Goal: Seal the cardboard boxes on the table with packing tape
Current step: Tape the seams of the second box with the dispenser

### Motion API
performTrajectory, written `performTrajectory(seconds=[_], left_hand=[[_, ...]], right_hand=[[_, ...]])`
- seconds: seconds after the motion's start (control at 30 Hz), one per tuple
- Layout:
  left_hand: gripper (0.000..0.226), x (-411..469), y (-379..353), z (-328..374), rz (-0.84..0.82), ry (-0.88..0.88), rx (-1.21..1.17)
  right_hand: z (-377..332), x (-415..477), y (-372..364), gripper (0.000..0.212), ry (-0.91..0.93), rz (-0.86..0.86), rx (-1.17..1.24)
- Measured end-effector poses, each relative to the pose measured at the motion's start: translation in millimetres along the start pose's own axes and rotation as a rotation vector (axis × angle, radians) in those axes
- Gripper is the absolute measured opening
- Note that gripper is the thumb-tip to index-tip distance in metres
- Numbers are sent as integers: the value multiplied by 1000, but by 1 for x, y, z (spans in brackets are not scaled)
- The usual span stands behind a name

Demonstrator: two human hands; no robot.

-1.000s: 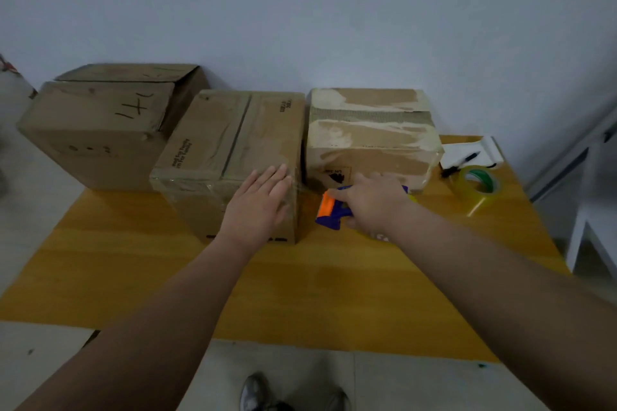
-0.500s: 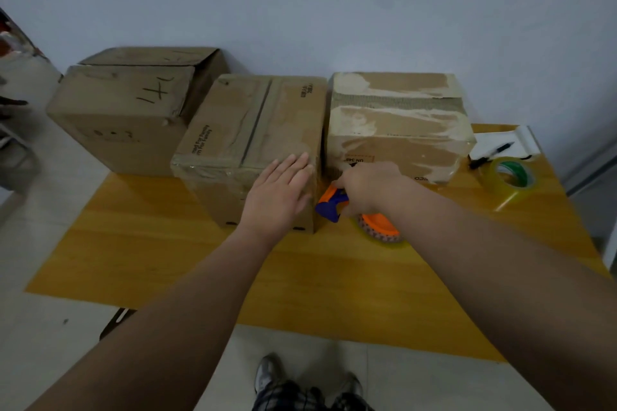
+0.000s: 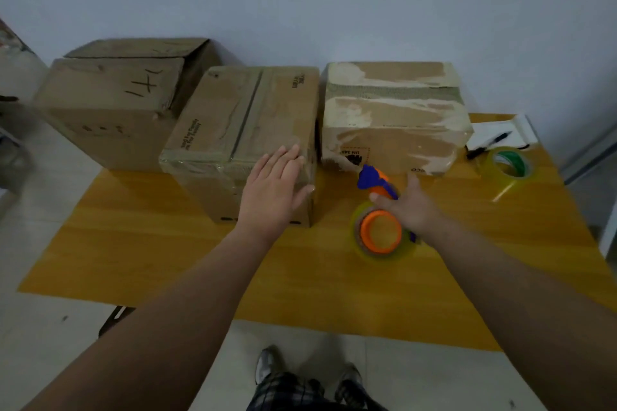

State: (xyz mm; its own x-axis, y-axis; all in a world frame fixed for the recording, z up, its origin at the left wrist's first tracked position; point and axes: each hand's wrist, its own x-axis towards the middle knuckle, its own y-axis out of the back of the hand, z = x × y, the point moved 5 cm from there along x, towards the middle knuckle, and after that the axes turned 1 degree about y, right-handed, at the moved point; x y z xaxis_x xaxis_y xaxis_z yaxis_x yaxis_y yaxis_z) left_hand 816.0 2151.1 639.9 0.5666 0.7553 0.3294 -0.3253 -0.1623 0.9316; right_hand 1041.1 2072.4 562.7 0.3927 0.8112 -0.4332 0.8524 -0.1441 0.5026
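Sealing part done, by appearance: middle box (image 3: 247, 117) bears clear tape over its near edge, left hand (image 3: 272, 190) flat on its near right corner; left box (image 3: 110, 103) flaps look untaped, right box (image 3: 394, 110) unclear; tape dispenser (image 3: 380, 237) on table (image 3: 167, 260) under right hand (image 3: 414, 210), grip indiscernible

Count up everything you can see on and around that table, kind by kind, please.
Cardboard boxes: 3
Tape rolls, one on the dispenser, one loose: 2
Tape dispenser: 1
Pen: 1
White paper: 1
Total: 8
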Motion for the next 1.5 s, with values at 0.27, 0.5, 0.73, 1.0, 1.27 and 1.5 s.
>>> performTrajectory(seconds=[0.27,0.5,0.73,1.0,1.27,1.5], left_hand=[[46,-2,1,3,36,66,-63],[48,-2,-1,3,21,69,-64],[48,-1,1,5,26,66,-71],[48,-1,1,4,26,61,-66],[59,-2,11,-20,-199,-186,60],[59,-1,16,-44,-193,-164,91]], right_hand=[[42,6,-50,50,-187,102,344],[61,11,-65,46,-279,171,-35],[1,-8,-67,49,-18,290,446],[-57,-17,-84,42,-213,69,1125],[-56,-12,-83,44,-204,199,1099],[-60,-9,-116,39,-312,192,1185]])
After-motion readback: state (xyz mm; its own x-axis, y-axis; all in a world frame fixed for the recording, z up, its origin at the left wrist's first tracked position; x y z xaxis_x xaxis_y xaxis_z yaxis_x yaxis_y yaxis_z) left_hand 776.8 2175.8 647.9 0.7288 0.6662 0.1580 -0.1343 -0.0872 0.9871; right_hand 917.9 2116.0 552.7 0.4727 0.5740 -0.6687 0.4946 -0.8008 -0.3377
